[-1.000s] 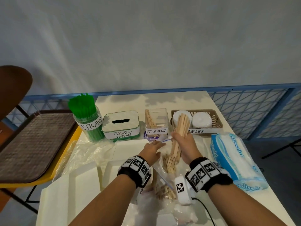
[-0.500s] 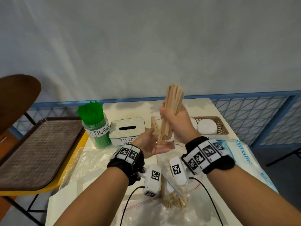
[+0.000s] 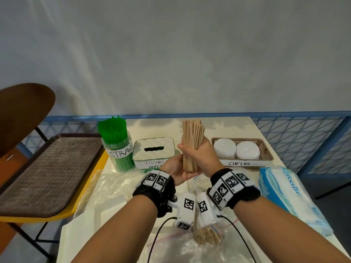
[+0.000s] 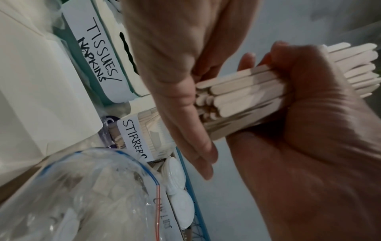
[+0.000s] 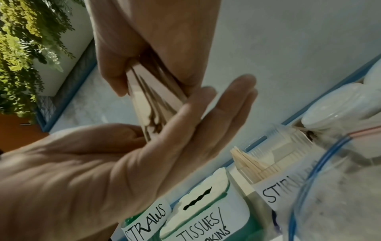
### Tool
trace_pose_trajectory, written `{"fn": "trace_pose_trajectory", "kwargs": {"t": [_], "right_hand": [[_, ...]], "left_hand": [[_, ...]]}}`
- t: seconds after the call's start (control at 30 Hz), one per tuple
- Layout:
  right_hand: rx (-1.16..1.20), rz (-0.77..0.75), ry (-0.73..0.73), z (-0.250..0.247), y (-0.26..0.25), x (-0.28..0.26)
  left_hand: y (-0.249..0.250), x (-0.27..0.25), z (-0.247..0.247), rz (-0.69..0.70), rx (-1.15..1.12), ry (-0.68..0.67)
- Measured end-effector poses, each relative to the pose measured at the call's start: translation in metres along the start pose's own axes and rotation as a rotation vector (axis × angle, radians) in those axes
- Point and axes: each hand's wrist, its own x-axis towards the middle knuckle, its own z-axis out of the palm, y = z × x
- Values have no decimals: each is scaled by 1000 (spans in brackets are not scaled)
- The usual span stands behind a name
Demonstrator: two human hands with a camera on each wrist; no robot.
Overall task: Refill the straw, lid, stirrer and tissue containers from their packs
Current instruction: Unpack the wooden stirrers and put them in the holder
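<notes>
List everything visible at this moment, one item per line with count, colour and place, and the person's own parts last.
stirrer bundle: one, pale wood, upright in the right hand's grip
straw jar: one, clear, green straws, back left of table
tissue box: one, white and green, right of the jar
stirrer container: one, clear, partly filled, right of the tissue box
lid basket: one, tan, two white lid stacks, back right
tissue pack: one, blue and white, table's right edge
stirrer bag: one, clear, table front
tray: one, brown, on the chair
left hand: flat under the bundle
right hand: gripping the bundle
</notes>
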Motion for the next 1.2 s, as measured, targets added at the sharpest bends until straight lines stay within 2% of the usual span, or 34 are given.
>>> {"fn": "trace_pose_trajectory", "kwargs": {"t": [0.17, 0.33, 0.43, 0.53, 0.6, 0.7, 0.77, 0.83, 0.93, 1.1, 1.2], "right_hand": [[-27, 45, -39, -2, 11, 4], [-29, 70, -2, -8, 10, 23], [8, 58, 52, -17, 0, 45], [23, 48, 140, -25, -2, 71], [6, 53, 178, -27, 5, 86], [-43, 92, 204, -27, 27, 102], [-67, 133, 208, -24, 47, 110], [-94, 170, 217, -21, 66, 117], [-141, 204, 233, -17, 88, 123], [-121, 271, 249, -18, 112, 133], [-152, 307, 245, -18, 120, 133]], "left_hand": [[3, 2, 1, 39, 34, 32], [20, 11, 8, 43, 136, 55], [39, 23, 13, 80, 268, 158], [58, 46, 12, 187, 382, 290], [66, 69, 6, 303, 566, 398], [69, 96, -4, 415, 1140, 533], [64, 109, -9, 364, 1422, 491], [58, 123, -15, 303, 1613, 420], [55, 140, -24, 345, 1793, 410], [58, 152, -30, 264, 1946, 406], [61, 159, -31, 197, 1846, 353]]}}
